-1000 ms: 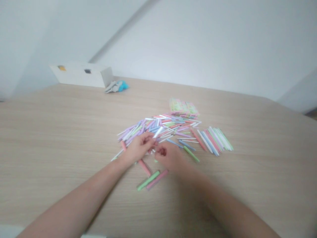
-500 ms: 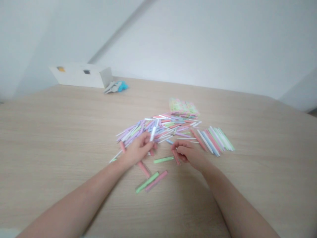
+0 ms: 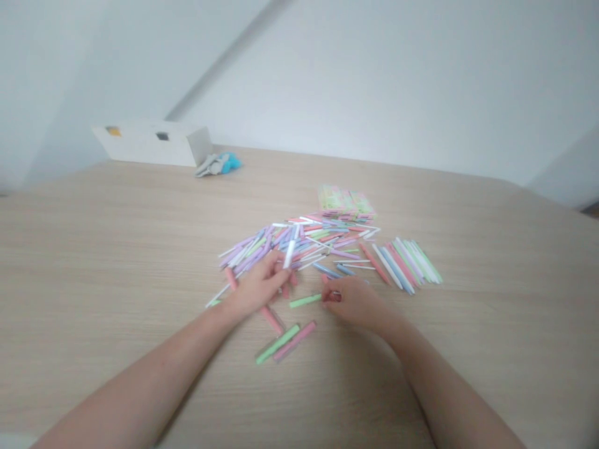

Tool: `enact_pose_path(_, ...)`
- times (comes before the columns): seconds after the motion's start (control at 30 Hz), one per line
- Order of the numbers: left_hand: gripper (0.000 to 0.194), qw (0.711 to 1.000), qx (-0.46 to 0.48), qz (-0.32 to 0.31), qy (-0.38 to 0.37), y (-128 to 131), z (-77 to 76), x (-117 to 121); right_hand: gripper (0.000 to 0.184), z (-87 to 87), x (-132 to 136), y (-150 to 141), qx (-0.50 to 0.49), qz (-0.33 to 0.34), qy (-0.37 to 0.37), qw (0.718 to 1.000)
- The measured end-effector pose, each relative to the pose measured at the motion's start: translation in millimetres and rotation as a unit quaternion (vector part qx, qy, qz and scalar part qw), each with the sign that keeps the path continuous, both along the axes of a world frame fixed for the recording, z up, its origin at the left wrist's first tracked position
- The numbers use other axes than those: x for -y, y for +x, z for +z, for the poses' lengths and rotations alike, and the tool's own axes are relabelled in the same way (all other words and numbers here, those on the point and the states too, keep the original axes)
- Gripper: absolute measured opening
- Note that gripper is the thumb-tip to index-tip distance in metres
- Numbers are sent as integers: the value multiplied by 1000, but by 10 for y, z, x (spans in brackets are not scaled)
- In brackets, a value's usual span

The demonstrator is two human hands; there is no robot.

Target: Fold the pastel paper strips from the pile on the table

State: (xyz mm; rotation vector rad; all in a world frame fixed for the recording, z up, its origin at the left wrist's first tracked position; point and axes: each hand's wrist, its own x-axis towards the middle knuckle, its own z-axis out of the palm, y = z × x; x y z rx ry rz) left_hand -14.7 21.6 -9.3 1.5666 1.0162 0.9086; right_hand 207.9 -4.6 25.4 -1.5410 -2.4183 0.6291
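Observation:
My left hand (image 3: 261,280) is closed, with a white stick (image 3: 290,251) pinched upright between thumb and fingers. Red stick pieces show beside and under its fingertips. My right hand (image 3: 349,298) has its fingers curled together on a red stick (image 3: 324,279) that they mostly cover. A light green stick (image 3: 305,301) lies just left of the right fingertips. Nearer to me, a green stick (image 3: 277,344) and a pink stick (image 3: 294,341) lie side by side. A loose heap of pastel sticks (image 3: 262,246) spreads out beyond both hands.
Right of the heap, several sticks lie in a neat row (image 3: 407,265). Behind the heap is a stack of clear packs (image 3: 346,202) with pink and green colouring. A white box (image 3: 150,146) and a grey and blue crumpled item (image 3: 219,164) stand near the wall.
My right hand has turned and lowered slightly toward me; blue sticks behind it now show. The red stick in it is more covered. The left hand has hardly moved.

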Motion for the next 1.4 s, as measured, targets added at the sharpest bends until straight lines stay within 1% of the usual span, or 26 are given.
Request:
enact_pose_path(0.17, 23, 1000, 5, -10, -7, 7, 15, 14, 10, -17, 2, 4, 20, -1, 24, 1000)
enact_pose_path(0.3, 24, 1000, -6, -21, -11, 5, 48, 42, 11, -24, -7, 3, 29, -4, 23, 999)
enact_pose_path(0.47, 22, 999, -21, -21, -12, 6, 57, 49, 9, -26, -9, -6, 29, -13, 32, 999)
enact_pose_path(0.63, 21, 999, -12, -31, -13, 15, 59, 51, 11, -47, 4, -32, 12, -19, 38, 999)
enact_pose_path(0.8, 21, 999, -19, -23, -26, 27, 80, 61, 12, -100, -26, -37, -23, -16, 50, 998)
enact_pose_path(0.93, 19, 999, -29, -20, -24, 31, 102, 68, 24, -150, -102, -40, -65, -59, 83, 993)
enact_pose_path(1.03, 18, 999, -27, -24, -23, 34, 126, 78, 25, -184, -157, -61, -60, -66, 75, 993)
enact_pose_path(1.2, 16, 999, -31, -21, -21, 43, 151, 97, 21, -201, -186, -92, -40, -24, 53, 997)
enact_pose_path(1.4, 18, 999, -32, -27, -19, 33, 109, 97, 21, -199, -156, -84, -41, -30, 18, 999)
